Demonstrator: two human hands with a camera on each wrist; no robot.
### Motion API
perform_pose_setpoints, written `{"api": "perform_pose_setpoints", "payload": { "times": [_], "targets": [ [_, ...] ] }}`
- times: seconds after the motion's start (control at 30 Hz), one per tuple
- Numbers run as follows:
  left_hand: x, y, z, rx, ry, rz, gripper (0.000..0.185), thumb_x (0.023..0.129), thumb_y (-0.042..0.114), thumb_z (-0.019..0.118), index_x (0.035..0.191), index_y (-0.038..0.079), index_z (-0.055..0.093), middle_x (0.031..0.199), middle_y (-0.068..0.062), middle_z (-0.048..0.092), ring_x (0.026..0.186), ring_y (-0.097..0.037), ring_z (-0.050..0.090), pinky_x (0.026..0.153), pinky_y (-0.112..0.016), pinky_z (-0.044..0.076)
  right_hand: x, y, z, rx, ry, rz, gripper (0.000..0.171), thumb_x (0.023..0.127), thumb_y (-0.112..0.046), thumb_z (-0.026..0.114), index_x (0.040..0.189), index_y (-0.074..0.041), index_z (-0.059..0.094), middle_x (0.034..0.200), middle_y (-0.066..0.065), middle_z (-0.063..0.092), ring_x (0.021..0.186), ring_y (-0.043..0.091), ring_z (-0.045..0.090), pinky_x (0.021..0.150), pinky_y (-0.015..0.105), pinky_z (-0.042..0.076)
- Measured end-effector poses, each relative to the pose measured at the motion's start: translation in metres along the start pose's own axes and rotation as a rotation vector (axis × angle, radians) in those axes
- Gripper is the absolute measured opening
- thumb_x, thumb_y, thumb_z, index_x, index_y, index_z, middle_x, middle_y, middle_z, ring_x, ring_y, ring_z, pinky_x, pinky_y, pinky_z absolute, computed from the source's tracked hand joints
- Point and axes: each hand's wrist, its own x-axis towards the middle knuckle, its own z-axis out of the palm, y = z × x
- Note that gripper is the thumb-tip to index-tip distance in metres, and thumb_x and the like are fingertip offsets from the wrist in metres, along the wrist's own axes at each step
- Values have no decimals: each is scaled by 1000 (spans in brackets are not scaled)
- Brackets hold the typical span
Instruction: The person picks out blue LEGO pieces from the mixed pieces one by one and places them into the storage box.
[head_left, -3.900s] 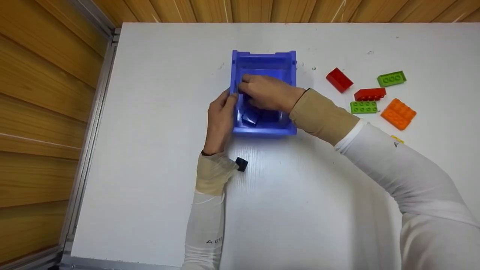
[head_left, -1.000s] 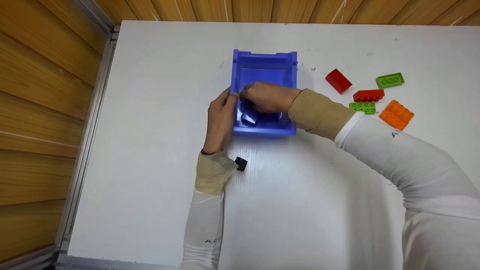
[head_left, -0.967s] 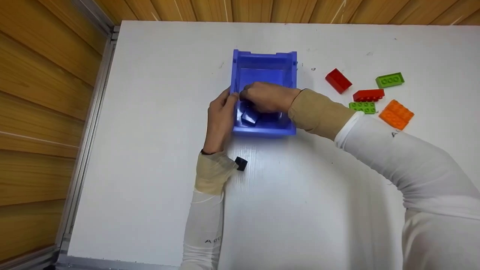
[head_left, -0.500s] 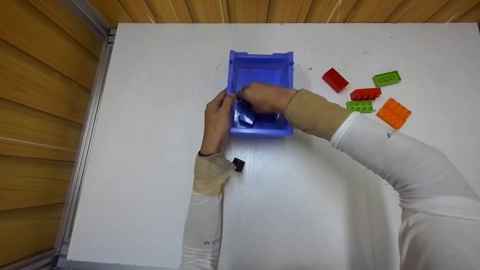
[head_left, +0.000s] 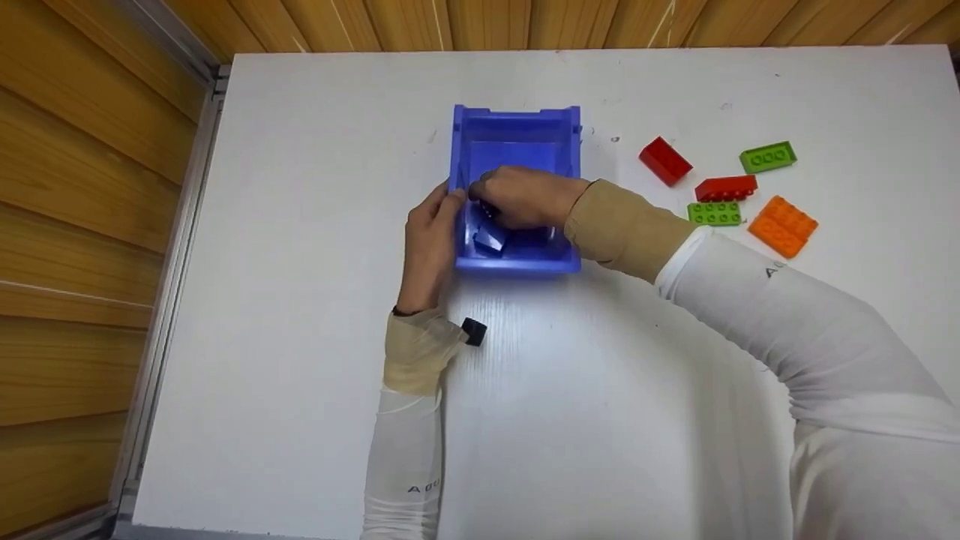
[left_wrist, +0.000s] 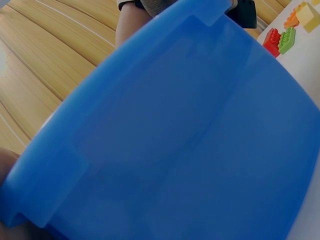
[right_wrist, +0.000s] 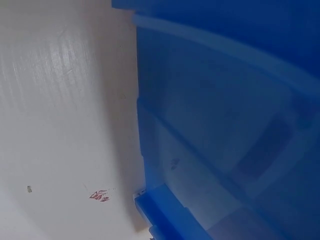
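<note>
A blue plastic bin (head_left: 517,264) stands on the white table, its open top facing me. My left hand (head_left: 431,240) grips the bin's left wall, thumb at the rim and fingers outside. Down inside the bin, my right hand (head_left: 529,195) has curled fingers at a dark blue toy brick (head_left: 488,210) with studs, mostly hidden under the hand. Just below it on the bin floor lies another dark blue brick (head_left: 491,240), tilted. Both wrist views are largely filled by the bin's wall (left_wrist: 175,125).
Right of the bin lie red bricks (head_left: 665,161), green bricks (head_left: 768,157) and orange bricks (head_left: 784,226). A yellow brick (left_wrist: 308,17) shows in the left wrist view. A small black block (head_left: 473,331) sits at the left cuff. Wood panelling (head_left: 480,22) borders the table's back.
Since the oldest frame, my right hand has shifted slightly toward me inside the bin, and a studded dark brick now shows beneath its fingers. The left hand keeps its grip.
</note>
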Motion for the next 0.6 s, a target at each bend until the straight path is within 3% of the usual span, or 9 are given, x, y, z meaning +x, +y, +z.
{"api": "perform_pose_setpoints", "payload": {
  "times": [0.33, 0.43, 0.6],
  "targets": [
    [0, 1, 4, -27, -20, -1, 43, 110, 23, 51, 145, 2, 64, 136, -9, 68, 124, -22, 61, 103, -35, 46, -5, 2, -2, 14, 30, 26, 31, 95, -1, 67, 125, 8, 66, 121, 24, 68, 113, 38, 65, 102, 48, 51],
    [-1, -1, 4, -39, -21, 6, 43, 110, 23, 51, 144, 2, 65, 133, -13, 69, 120, -26, 62, 101, -38, 47, -7, 1, -2, 23, 66, 25, 35, 98, -6, 65, 130, 7, 64, 123, 23, 67, 113, 36, 64, 102, 48, 50],
    [-2, -2, 2, -28, -31, 25, 42, 110, 23, 49, 144, 4, 66, 125, -21, 70, 111, -37, 66, 92, -49, 52, -16, -3, -6, 71, 153, 2, 43, 101, -9, 61, 140, 8, 60, 136, 24, 63, 128, 37, 60, 110, 47, 45]
  ]
}}
